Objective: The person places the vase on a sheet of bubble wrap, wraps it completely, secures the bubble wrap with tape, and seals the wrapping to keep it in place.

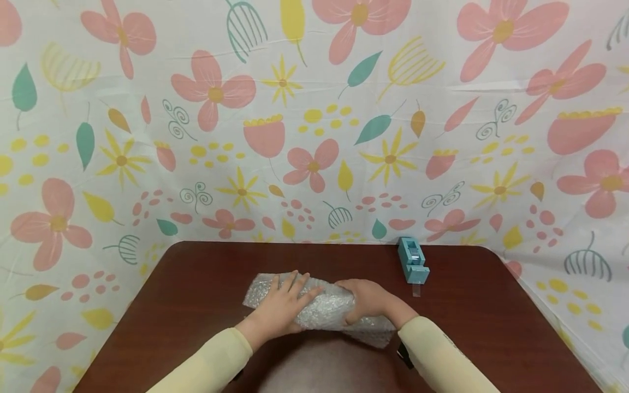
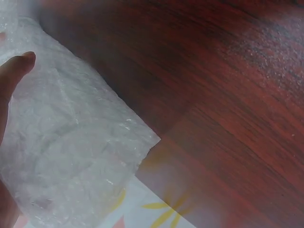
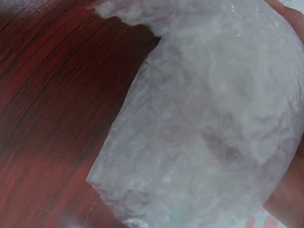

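A sheet of clear bubble wrap [image 1: 324,310], folded or rolled into a longish bundle, lies near the front of the dark table. My left hand [image 1: 280,305] rests on its left part with the fingers spread and fairly straight. In the left wrist view, a digit [image 2: 19,66] lies against the plastic. Around the bundle's right part my right hand [image 1: 368,299] is curled, fingers at the far side and thumb nearer me. A loose flap of the bubble wrap [image 3: 190,118] fills much of the right wrist view. Whether anything is inside the wrap cannot be seen.
A light blue tape dispenser [image 1: 413,261] stands at the table's back right, a strip of clear tape [image 1: 416,289] hanging from its front. Behind the brown wooden table [image 1: 206,273] hangs a white cloth [image 1: 314,218] printed with flowers and leaves.
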A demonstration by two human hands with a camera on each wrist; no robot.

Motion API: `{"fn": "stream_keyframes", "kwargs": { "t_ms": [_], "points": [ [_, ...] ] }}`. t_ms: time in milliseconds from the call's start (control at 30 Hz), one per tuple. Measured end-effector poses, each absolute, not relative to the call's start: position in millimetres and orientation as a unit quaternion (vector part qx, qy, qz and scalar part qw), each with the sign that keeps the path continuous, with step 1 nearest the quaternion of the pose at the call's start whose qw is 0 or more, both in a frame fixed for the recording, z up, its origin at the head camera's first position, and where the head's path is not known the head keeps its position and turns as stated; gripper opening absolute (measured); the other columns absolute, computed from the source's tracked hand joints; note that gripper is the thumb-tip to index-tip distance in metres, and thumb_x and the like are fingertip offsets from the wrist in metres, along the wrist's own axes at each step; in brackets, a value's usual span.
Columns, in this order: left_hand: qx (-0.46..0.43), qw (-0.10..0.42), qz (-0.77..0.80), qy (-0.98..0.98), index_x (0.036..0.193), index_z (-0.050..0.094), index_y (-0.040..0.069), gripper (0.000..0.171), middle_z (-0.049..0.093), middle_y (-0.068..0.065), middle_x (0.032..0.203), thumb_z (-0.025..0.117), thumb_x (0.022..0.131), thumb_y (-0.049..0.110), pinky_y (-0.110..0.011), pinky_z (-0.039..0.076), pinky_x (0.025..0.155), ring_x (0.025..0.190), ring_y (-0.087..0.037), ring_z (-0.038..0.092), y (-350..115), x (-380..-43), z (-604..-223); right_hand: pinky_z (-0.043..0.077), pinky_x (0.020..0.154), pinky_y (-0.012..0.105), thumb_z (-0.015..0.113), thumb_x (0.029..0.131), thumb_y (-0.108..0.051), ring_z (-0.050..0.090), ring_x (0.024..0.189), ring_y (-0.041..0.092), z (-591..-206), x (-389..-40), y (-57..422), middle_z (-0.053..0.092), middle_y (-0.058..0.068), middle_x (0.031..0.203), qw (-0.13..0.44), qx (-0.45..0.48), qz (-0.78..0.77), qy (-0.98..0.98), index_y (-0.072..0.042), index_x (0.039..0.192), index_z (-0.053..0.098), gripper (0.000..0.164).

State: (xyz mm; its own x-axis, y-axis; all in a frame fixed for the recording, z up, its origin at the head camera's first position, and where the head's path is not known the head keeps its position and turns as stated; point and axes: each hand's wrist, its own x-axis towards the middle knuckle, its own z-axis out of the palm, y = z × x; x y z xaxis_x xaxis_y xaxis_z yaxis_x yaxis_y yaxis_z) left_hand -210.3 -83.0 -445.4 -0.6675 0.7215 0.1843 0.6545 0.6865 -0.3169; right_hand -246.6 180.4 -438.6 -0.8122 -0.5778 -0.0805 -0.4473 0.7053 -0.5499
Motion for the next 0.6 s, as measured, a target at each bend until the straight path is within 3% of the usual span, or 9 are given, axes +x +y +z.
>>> {"fn": "stream_keyframes", "kwargs": {
  "t_ms": [600],
  "points": [
    [-0.391, 0.137, 0.14, -0.899, 0.157, 0.04, 0.029, 0.093, 0.052, -0.014, 0.154, 0.074, 0.08, 0.07, -0.049, 0.057, 0.099, 0.136, -0.035, 0.057, -83, -212, -435, 0.054, 0.092, 0.048, 0.09, 0.063, -0.022, 0.063, 0.107, 0.021, -438, -251, 180, 0.07, 0.005, 0.128, 0.162, -0.273, -0.266, 0.91, -0.013, 0.136, 0.064, 0.078]
  ]
}}
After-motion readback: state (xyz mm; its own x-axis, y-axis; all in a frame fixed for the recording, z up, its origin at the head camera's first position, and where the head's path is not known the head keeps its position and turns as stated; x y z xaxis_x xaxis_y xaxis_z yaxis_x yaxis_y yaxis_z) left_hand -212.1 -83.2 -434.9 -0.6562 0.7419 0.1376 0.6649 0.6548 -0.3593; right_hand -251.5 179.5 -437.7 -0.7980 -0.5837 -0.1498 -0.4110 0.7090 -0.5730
